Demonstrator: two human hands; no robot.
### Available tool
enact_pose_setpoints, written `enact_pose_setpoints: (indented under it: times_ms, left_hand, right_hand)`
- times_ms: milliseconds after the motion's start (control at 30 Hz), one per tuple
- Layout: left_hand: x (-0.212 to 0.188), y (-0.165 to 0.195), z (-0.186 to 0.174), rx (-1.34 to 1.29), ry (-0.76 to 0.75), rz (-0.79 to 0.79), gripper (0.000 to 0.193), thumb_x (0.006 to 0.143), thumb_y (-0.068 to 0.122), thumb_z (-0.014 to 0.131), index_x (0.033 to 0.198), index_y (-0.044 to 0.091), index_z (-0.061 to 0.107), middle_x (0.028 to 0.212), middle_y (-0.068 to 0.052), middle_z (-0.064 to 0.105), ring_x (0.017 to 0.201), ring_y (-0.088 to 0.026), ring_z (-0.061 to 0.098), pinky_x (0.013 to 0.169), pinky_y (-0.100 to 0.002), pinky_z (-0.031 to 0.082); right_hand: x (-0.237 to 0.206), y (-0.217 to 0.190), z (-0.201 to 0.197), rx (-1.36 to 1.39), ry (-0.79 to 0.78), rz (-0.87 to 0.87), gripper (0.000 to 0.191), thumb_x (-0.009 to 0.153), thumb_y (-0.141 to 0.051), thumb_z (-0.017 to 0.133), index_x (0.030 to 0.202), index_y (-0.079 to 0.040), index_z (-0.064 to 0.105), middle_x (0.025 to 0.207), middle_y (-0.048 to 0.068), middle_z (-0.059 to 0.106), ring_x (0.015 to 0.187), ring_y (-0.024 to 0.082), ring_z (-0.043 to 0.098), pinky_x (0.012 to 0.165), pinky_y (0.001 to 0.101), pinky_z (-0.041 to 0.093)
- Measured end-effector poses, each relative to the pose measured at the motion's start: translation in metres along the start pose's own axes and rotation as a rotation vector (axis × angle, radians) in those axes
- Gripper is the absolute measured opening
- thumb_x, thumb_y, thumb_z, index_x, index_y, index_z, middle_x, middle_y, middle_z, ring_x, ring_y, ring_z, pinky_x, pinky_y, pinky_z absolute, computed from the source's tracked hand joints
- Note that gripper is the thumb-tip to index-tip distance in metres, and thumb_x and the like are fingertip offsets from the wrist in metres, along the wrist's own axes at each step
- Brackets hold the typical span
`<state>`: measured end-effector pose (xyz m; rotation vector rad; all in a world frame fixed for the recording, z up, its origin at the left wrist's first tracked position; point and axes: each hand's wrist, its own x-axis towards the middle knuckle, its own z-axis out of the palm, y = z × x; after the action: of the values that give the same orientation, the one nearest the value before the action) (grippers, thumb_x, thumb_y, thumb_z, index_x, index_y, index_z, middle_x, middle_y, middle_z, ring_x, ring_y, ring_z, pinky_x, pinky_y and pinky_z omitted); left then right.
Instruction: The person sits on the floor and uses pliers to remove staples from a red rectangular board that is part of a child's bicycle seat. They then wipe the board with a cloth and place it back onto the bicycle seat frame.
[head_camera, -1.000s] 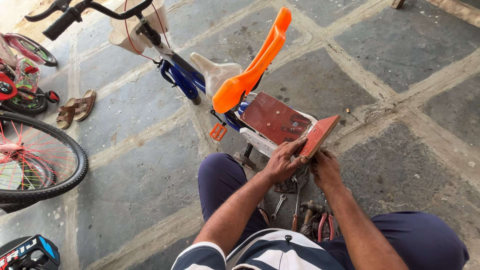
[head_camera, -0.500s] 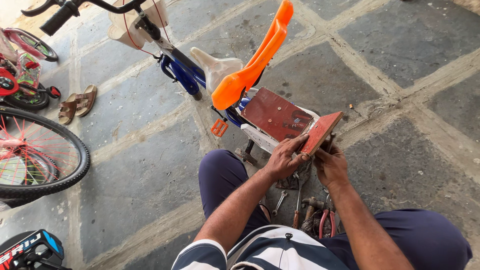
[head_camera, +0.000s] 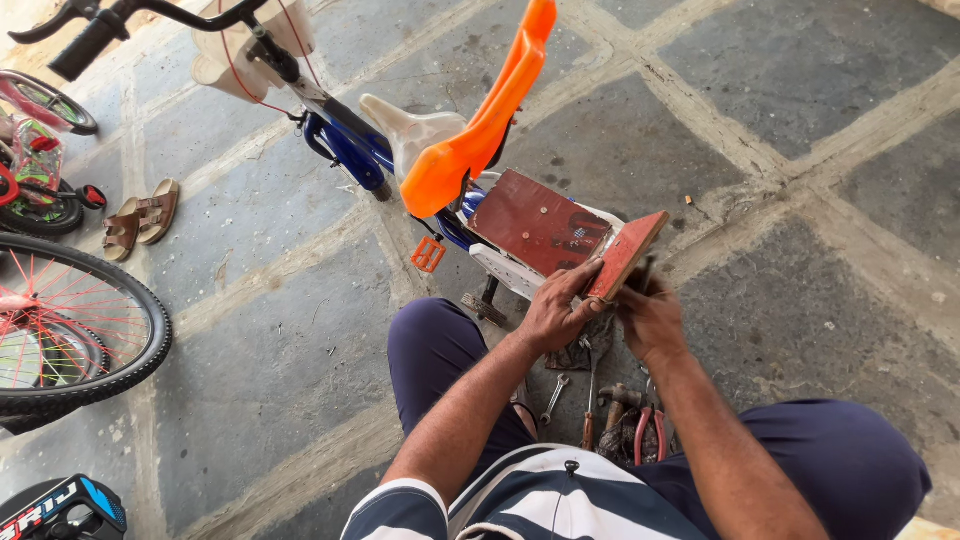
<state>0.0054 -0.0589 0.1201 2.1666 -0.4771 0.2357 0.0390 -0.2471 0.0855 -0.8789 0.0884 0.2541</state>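
- Red-brown board (head_camera: 627, 254), a small flat panel at the rear of a child's bicycle (head_camera: 400, 160), is pinched along its lower edge by the left hand (head_camera: 556, 312), fingers curled on its face; it stands tilted, its upper corner raised to the right
- Right hand (head_camera: 650, 318) is closed just behind and under the board's lower end; whether it grasps the board or a tool there cannot be told, since the board hides its fingertips
- Compared with half a second ago, the board sits at much the same tilt and both hands have barely shifted, suggesting close work at 1 spot rather than any repositioning
- Beside it, a larger red-brown carrier plate (head_camera: 540, 222) lies flat over the rear of the bicycle, under the orange seat back (head_camera: 480, 130)
- Below the hands, a spanner (head_camera: 555, 398), a screwdriver (head_camera: 589, 400) and red-handled pliers (head_camera: 648, 435) lie on the stone floor (head_camera: 280, 330) between the person's knees
- At left, a spoked wheel (head_camera: 70, 330) and 2 brown sandals (head_camera: 140, 215) rest well apart
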Motion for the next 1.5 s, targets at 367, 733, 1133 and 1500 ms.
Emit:
enact_pose_setpoints:
  times_ms: [367,733,1133,1500]
  left_hand:
    - [0.057,0.021,-0.006,-0.016,-0.246,0.1,0.119,0.085,0.071,0.07,0.162,-0.005,0.021,0.165,-0.03,0.031,0.157,-0.041,0.029,0.128,-0.046,0.026]
    - [0.05,0.033,0.002,0.185,-0.102,0.076,0.068,0.097,0.028,0.067,0.153,-0.003,0.042,0.14,-0.028,0.062,0.124,-0.041,0.065,0.104,-0.044,0.055]
    - [0.095,0.034,-0.023,0.2,-0.21,0.125,0.056,0.101,0.023,0.064,0.149,0.001,0.048,0.116,-0.024,0.07,0.106,-0.044,0.07,0.089,-0.049,0.057]
    - [0.082,0.032,-0.03,0.226,-0.192,0.066,0.057,0.099,0.022,0.065,0.149,0.001,0.047,0.119,-0.024,0.07,0.107,-0.042,0.071,0.091,-0.047,0.058]
  right_hand:
    - [0.032,-0.017,0.013,0.157,0.08,-0.117,0.031,0.096,-0.017,0.073,0.122,-0.002,0.065,0.105,0.004,0.073,0.09,0.014,0.073,0.078,0.0301,0.06]
    - [0.02,0.017,-0.013,-0.043,0.328,0.01,0.025,0.109,-0.024,0.054,0.114,-0.005,0.07,0.077,-0.002,0.061,0.061,0.006,0.052,0.052,0.0228,0.042]
    - [0.056,0.028,0.007,0.214,0.18,-0.043,0.032,0.102,-0.009,0.06,0.132,-0.006,0.07,0.086,-0.003,0.066,0.064,0.004,0.05,0.053,0.0218,0.039]
    - [0.047,0.048,0.035,0.457,0.083,-0.011,0.04,0.098,-0.003,0.062,0.138,-0.006,0.063,0.109,0.006,0.073,0.085,0.012,0.069,0.072,0.0269,0.061]
